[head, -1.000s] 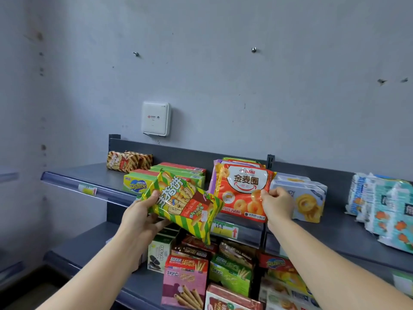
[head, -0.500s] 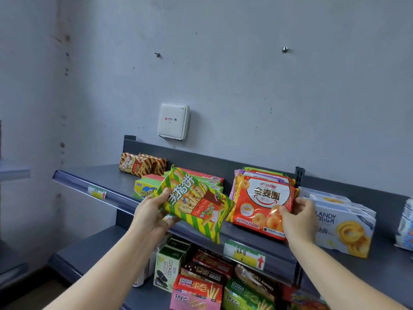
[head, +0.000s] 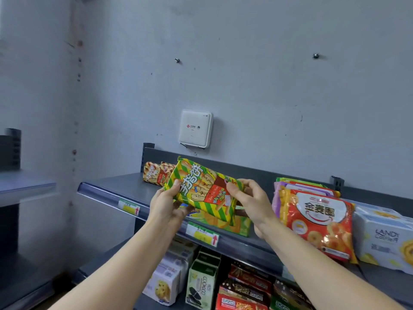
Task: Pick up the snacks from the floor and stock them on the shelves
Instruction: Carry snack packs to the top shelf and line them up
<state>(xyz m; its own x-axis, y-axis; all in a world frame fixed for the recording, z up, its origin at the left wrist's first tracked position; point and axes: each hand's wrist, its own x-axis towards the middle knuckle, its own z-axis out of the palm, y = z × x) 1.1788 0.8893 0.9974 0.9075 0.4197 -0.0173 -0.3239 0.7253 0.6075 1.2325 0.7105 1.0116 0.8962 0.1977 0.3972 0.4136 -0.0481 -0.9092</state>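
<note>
In the head view, both forearms are raised toward the upper shelf (head: 111, 186). The green-and-yellow striped snack pack (head: 202, 191) is held tilted just above the shelf's front, over a green box (head: 232, 224). Its left end is gripped by the left hand (head: 166, 206), thumb on the front, and its right end is pinched by the right hand (head: 250, 200). Half a second ago the right hand was placed on the red ring-biscuit pack (head: 317, 222), which is now released. The left fingers behind the pack are hidden, and the green box is mostly covered.
</note>
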